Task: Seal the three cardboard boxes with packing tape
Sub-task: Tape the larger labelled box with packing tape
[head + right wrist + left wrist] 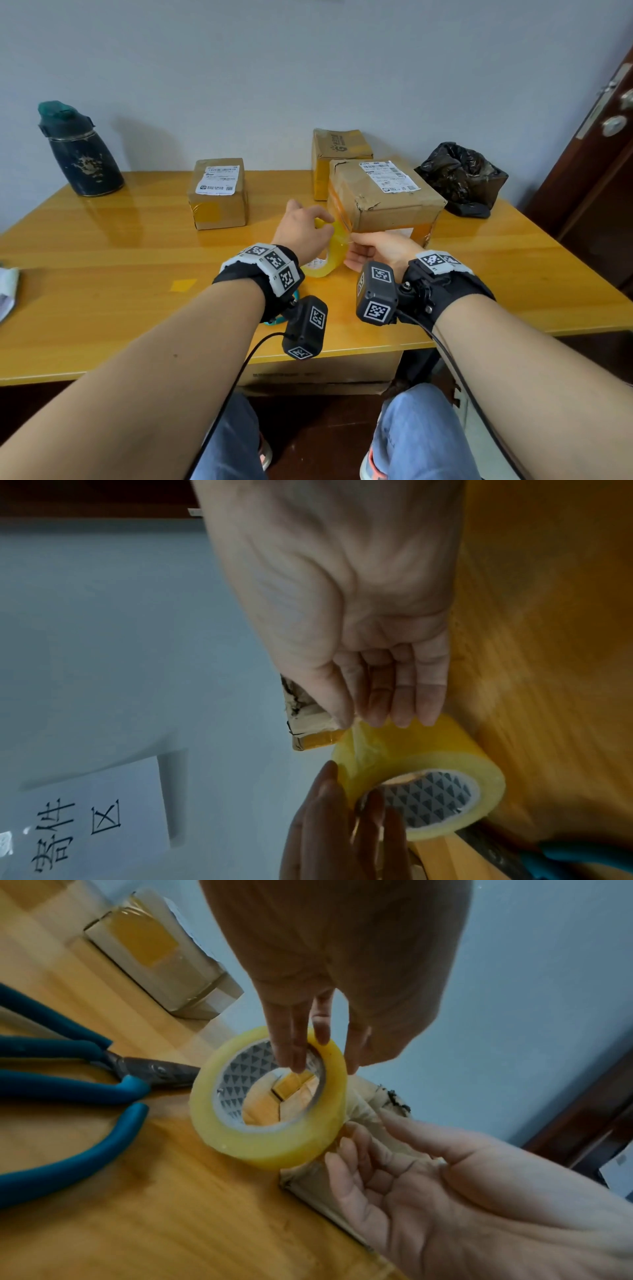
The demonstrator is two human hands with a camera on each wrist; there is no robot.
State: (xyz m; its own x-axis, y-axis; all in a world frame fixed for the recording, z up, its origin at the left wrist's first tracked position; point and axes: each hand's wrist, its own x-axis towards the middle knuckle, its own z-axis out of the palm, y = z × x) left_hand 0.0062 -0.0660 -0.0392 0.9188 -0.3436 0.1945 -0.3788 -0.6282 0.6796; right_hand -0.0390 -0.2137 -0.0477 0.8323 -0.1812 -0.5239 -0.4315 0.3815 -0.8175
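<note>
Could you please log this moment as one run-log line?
left hand: holds tape roll | right hand: pinches tape end | nearest box: unsealed

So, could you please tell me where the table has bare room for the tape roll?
Free: the wide stretch of table between the flask and the small box, and the right edge. Crowded: around the big box, scissors and both hands.

Yellow tape roll (270,1139), blue-handled scissors (68,1085), brown boxes (383,198).

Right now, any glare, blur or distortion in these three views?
Head: sharp, wide-angle bend at the edges, glare on the table. Left wrist: scissors soft, tape roll clearer. Right wrist: dim, table streaked by blur, left hand in shadow.
</note>
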